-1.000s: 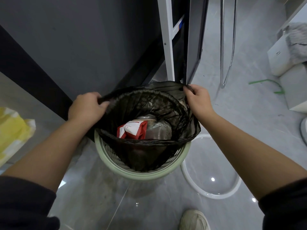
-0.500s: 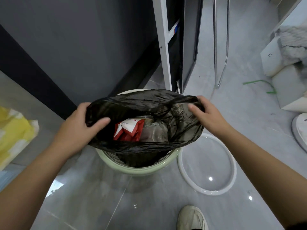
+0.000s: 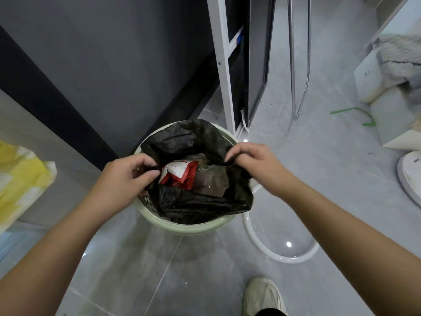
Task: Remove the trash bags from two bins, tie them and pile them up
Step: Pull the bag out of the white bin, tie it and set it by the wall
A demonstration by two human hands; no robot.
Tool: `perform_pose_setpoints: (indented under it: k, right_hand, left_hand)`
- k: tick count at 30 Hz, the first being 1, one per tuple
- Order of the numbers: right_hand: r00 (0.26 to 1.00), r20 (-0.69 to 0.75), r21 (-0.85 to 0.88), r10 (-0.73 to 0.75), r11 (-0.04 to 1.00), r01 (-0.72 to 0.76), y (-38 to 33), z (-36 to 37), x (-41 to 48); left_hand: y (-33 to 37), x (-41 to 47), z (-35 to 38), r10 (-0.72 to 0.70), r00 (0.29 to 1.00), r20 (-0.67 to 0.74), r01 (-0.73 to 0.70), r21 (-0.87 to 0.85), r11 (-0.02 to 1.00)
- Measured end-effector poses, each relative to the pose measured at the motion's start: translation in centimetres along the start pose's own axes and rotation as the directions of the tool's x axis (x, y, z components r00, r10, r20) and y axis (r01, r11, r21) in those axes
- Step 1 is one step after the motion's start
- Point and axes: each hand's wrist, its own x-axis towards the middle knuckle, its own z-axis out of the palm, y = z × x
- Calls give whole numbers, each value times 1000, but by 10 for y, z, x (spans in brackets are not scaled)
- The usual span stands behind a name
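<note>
A pale green bin (image 3: 186, 227) stands on the grey floor with a black trash bag (image 3: 200, 205) inside it. The bag's mouth is pulled off the rim and gathered inward. My left hand (image 3: 124, 179) pinches the bag's left edge between thumb and fingers. My right hand (image 3: 256, 166) pinches the right edge, drawn up into a thin strand. Inside the bag lie a red and white wrapper (image 3: 180, 174) and clear plastic trash (image 3: 211, 179).
A white ring-shaped lid (image 3: 282, 258) lies on the floor right of the bin. A dark wall and a white frame post (image 3: 222, 65) stand behind it. Yellow and white packaging (image 3: 20, 179) is at left, white boxes (image 3: 376, 83) at right, my shoe (image 3: 262, 295) below.
Both hands have pulled the bag's edges off the bin rim and drawn them inward toward the middle. The bag's mouth is narrower and more crumpled than before.
</note>
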Motion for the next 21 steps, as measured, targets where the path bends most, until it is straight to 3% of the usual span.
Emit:
perform_pose_setpoints:
  k: [4, 7, 11, 17, 21]
  right_hand:
    - [966, 259, -167, -15, 984, 60, -7, 45, 11]
    - [949, 309, -259, -68, 954, 152, 0, 76, 26]
    - [949, 280, -356, -141, 903, 240, 6, 110, 44]
    - [944, 256, -355, -208, 888, 292, 17, 134, 52]
    - [962, 135, -275, -239, 923, 268, 22, 143, 52]
  left_hand:
    - [4, 1, 3, 32, 999, -34, -31, 29, 999]
    - [2, -3, -4, 27, 996, -80, -25, 29, 999]
    - [-1, -5, -15, 16, 992, -127, -8, 63, 998]
    - [-1, -4, -9, 2, 998, -56, -5, -52, 999]
    - [0, -4, -4, -4, 1000, -6, 3, -111, 994]
